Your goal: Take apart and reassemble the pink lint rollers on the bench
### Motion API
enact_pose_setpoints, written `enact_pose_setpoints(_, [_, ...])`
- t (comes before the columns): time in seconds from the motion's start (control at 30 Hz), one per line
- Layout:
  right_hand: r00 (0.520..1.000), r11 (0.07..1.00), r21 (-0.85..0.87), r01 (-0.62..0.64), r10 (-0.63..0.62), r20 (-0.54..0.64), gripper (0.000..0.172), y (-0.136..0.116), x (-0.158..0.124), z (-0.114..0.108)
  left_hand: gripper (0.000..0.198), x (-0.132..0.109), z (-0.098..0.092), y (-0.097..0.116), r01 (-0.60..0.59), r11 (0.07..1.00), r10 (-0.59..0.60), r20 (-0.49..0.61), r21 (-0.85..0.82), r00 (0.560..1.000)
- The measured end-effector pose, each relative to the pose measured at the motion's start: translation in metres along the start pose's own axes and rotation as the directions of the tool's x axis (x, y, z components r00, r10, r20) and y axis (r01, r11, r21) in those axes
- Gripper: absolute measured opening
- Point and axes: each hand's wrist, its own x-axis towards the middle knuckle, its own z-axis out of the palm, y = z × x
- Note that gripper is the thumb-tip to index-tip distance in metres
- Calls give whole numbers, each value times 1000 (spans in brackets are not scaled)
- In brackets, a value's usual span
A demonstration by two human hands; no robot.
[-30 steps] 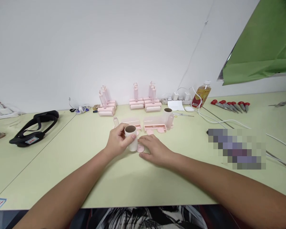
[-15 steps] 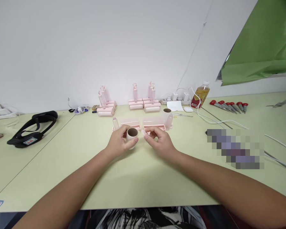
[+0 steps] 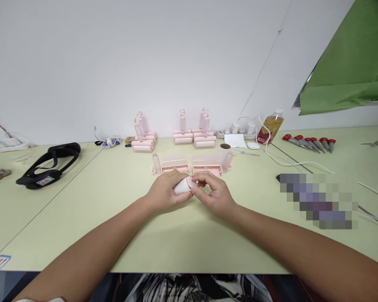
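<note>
My left hand (image 3: 164, 193) is closed round a small white roll (image 3: 182, 185) lying on its side just above the pale green table (image 3: 164, 235). My right hand (image 3: 214, 193) is closed too, its fingertips pinching a pink end cap pressed against the roll's right end. Just behind both hands lie two pink open trays (image 3: 208, 169) with a clear pink handle part at either side.
Assembled pink rollers (image 3: 193, 136) stand in stacks by the wall. A black headset (image 3: 48, 164) lies at the left. At the right are a bottle of yellow liquid (image 3: 270, 126), red-handled screwdrivers (image 3: 311, 142), white cables and a power strip. A blurred patch (image 3: 316, 201) covers something.
The right hand picked a pink cap off the table and brought it to the roll's end. The left hand tipped the roll from upright onto its side. The view shifted slightly.
</note>
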Motion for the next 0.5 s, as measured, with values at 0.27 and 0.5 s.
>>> enact_pose_setpoints(0.27, [999,999,-2,41,-41,18,20,5,-1,1,27,-1,3,-2,11,1000,-11,-24,-27,1000])
enact_pose_setpoints(0.5, [991,992,-56,109,-113,-77,35,2,-2,-2,27,-1,3,-8,74,997,-76,-65,-25,995])
